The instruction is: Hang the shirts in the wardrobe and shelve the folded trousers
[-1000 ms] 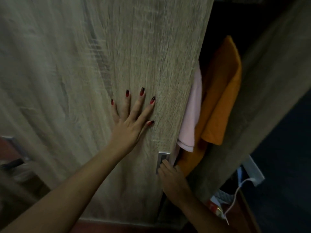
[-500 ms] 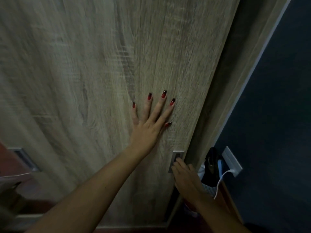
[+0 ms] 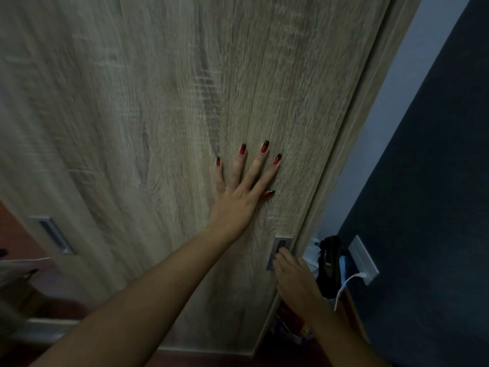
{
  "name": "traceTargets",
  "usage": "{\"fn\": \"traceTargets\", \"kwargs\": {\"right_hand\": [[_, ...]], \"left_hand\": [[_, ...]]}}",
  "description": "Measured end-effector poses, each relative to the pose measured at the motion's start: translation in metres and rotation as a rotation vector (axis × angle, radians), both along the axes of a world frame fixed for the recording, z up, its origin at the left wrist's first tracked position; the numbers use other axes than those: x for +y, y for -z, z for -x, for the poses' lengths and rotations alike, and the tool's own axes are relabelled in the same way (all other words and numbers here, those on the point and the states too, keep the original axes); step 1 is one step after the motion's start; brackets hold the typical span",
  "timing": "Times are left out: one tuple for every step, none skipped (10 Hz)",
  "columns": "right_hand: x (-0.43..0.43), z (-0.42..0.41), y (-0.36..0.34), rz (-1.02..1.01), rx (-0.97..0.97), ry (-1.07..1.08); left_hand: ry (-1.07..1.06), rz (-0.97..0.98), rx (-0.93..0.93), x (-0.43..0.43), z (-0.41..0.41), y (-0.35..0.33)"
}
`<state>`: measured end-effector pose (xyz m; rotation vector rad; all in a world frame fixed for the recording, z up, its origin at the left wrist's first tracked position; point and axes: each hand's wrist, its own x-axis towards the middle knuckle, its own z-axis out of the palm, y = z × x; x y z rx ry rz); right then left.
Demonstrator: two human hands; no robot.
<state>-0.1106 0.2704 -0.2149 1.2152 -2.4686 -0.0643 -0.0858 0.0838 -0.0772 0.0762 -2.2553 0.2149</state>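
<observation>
The wardrobe's light wood-grain sliding door [image 3: 158,128] fills the view and sits against the wardrobe's right frame [image 3: 370,102], hiding the inside. No shirts or trousers can be seen. My left hand [image 3: 238,202] presses flat on the door with its fingers spread and straight. Below it, my right hand [image 3: 293,276] has its fingertips hooked into the small metal recessed handle [image 3: 281,243] near the door's right edge.
A second recessed handle [image 3: 51,234] shows on the door panel at the far left. To the right of the wardrobe, a dark wall [image 3: 423,207] carries a white socket [image 3: 363,259] with a white cable [image 3: 344,287] plugged in. A black item [image 3: 329,263] sits beside it.
The door has slid to the right and closed the gap, covering the orange and pink shirts that hung inside. Both hands moved right with it.
</observation>
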Motion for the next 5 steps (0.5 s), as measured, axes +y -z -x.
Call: {"fn": "traceTargets", "kwargs": {"right_hand": [[0.0, -0.003, -0.004, -0.035, -0.04, 0.009], [-0.004, -0.004, -0.009, -0.026, -0.054, 0.004], [-0.008, -0.011, -0.013, -0.102, -0.12, 0.003], [-0.018, -0.001, -0.031, -0.104, -0.163, -0.017], [-0.032, -0.01, -0.073, -0.041, -0.231, 0.036]], "left_hand": [[0.003, 0.0, -0.009, 0.0, -0.003, -0.002], [0.02, 0.01, -0.011, 0.0, -0.011, -0.009], [0.055, 0.005, -0.062, 0.0, -0.024, -0.014], [0.05, 0.175, -0.187, -0.022, -0.047, -0.022], [0.05, 0.203, -0.262, -0.044, -0.078, -0.04]]}}
